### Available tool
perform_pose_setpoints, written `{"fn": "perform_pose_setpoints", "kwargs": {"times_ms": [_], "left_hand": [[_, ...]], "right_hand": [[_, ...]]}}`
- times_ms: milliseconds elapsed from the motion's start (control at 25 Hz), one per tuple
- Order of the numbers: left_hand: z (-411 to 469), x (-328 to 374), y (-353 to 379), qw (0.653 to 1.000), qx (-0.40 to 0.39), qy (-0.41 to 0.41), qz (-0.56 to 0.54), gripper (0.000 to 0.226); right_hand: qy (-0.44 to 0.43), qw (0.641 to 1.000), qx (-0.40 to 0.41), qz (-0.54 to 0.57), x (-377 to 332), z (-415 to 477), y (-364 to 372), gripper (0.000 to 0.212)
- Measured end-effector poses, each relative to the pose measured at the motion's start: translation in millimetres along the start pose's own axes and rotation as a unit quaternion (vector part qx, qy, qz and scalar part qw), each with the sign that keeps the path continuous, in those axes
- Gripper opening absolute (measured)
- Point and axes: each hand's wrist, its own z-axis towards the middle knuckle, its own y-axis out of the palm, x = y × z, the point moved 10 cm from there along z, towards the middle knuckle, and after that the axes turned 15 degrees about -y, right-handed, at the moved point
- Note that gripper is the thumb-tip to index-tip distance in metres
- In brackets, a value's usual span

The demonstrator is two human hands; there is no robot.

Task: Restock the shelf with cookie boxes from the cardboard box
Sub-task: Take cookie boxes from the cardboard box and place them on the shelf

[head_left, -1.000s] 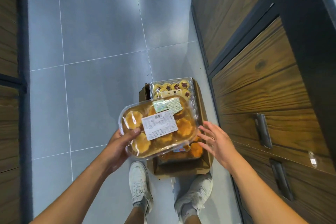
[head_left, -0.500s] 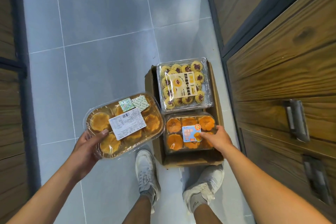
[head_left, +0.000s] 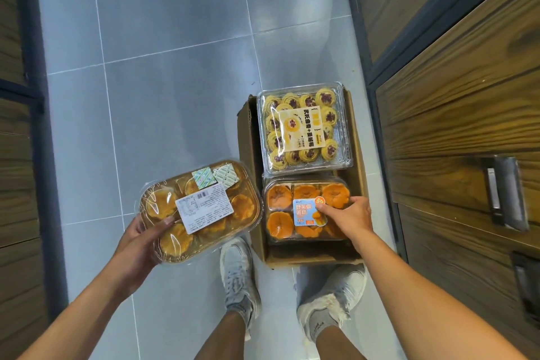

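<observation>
Compared with one second ago, my left grip (head_left: pixel 140 242) has carried its cookie box (head_left: pixel 204 213) to the left, off the cardboard box (head_left: pixel 358 155), and my right grip (head_left: pixel 347 216) has come down into that cardboard box. The left grip is clamped on the near left corner of the clear cookie box, with the thumb on the lid. This box is held tilted above the floor (head_left: pixel 160 67), just left of the cardboard box. Inside it I see golden round cookies, two small sachets and a white label.

The cardboard box stands on the floor just beyond my shoes (head_left: pixel 238 272), beside the wooden cabinet (head_left: pixel 453 96) on the right. It contains two clear boxes. The far box (head_left: pixel 304 126) has yellow cookies with purple centres, and the near box (head_left: pixel 280 213) has orange cookies. My right grip is closed on the near box, thumb on its label, fingers over its right edge.
</observation>
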Motion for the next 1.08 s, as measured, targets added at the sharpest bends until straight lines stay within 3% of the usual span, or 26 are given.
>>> {"fn": "perform_pose_setpoints", "kwargs": {"times_ms": [80, 160, 200, 360, 680, 920, 1080], "left_hand": [[1.6, -1.7, -5.0, 1.0, 0.008, -0.004, -0.005, 0.082], [1.4, -2.4, -8.3, 1.0, 0.009, -0.007, 0.0, 0.081], [-0.7, -1.2, -8.4, 1.0, 0.008, -0.006, 0.005, 0.084], [-9.7, 0.5, -13.8, 1.0, 0.019, -0.007, 0.012, 0.087], [-65.0, 18.2, -15.8, 0.999, 0.026, -0.009, 0.022, 0.083], [-157.6, 64.0, 6.9, 1.0, 0.016, 0.003, 0.019, 0.051], [-223.0, 120.1, 22.9, 0.998, -0.023, 0.027, 0.045, 0.068]], "right_hand": [[-0.001, 1.0, -0.007, -0.005, 2.2, -0.1, -1.3, 0.114], [0.0, 1.0, -0.012, -0.001, 3.8, -0.6, -4.2, 0.129], [0.002, 1.0, -0.021, 0.01, 2.7, -3.3, -4.9, 0.128], [0.009, 0.994, -0.071, 0.084, -3.5, -19.9, -0.4, 0.088], [-0.02, 0.985, -0.068, 0.16, -42.1, -79.0, -45.1, 0.087], [-0.06, 0.978, -0.02, 0.2, -105.7, -170.3, -135.1, 0.079], [-0.098, 0.967, 0.024, 0.234, -161.2, -241.1, -197.2, 0.077]]}}
